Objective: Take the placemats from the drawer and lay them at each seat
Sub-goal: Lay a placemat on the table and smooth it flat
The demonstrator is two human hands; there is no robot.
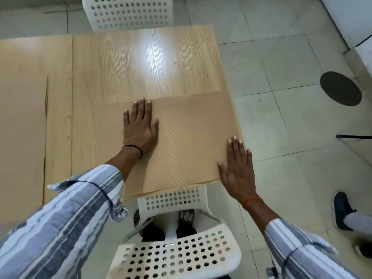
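Placemat (pixel 185 137): a tan mat with a fine woven pattern, lying flat on the desk (pixel 124 73) at the near right corner, its near edge along the desk edge just above the near chair (pixel 177 250).
Left hand (pixel 140 125): laid flat on the placemat's left half, fingers straight and together, palm down; it grasps nothing, only presses.
Right hand (pixel 237 168): also flat with straight fingers, resting on the placemat's near right corner, partly past the desk edge; nothing is grasped.
Near chair: a white chair with a holed back, pushed in directly under the placemat; this seat looks served.
Far chair (pixel 128 11): a second white holed chair across the desk from the placemat; the wood in front of it is bare, with only a glare spot.
Left stretch of desk: to the left of the placemat, past a seam in the wood, a paler tan sheet (pixel 22 125) lies with a dark line down it; it may be another mat, though I cannot tell.
Drawer: not in view.
Progress: judged from this, one seat is done bar the last smoothing, and at least the far seat is left. No spare mats show in either hand.
Bystander: a dark shoe (pixel 342 210) on the floor tiles, well to the right of the placemat.
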